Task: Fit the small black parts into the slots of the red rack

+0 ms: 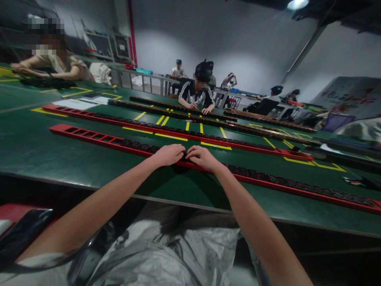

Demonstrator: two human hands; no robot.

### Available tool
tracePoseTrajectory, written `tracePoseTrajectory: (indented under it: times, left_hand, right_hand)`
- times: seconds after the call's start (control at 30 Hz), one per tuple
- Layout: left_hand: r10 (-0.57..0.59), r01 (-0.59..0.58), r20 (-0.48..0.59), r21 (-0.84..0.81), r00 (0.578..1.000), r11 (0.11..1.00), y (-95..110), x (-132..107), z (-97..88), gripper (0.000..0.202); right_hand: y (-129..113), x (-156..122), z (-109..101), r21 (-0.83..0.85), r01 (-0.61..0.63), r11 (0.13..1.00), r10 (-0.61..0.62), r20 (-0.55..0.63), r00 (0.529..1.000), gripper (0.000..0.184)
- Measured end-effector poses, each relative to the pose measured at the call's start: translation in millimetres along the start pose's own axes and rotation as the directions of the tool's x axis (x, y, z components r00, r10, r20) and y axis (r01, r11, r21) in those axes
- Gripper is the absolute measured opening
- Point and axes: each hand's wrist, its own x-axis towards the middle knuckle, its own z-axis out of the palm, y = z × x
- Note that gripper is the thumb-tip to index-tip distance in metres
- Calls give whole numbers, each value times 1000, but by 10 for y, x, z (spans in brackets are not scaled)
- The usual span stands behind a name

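A long red rail [98, 138] with black socket modules set in its slots lies across the green table [35, 151] in front of me. My left hand [168, 154] and my right hand [203, 157] rest side by side on the rail's middle, fingers curled down and pressing on a black module between them. The piece under my fingertips is mostly hidden. The rail's left end has empty slots; its right part is filled with black modules [297, 184].
A second red rail [166, 129] and darker rails [178, 107] lie farther back, among yellow tape marks. A person in a striped black jacket [196, 93] works opposite; another sits at far left [53, 63]. Papers [79, 103] lie at the left. A silver bag [178, 254] sits in my lap.
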Motion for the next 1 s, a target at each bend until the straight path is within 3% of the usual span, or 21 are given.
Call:
tracePoseTrajectory:
  times: [1.0]
  left_hand:
    - [4,-4,5,16,1000,1000,2,1,-4,31]
  right_hand:
    - [10,-9,13,-41,27,999,-27,2,1000,25]
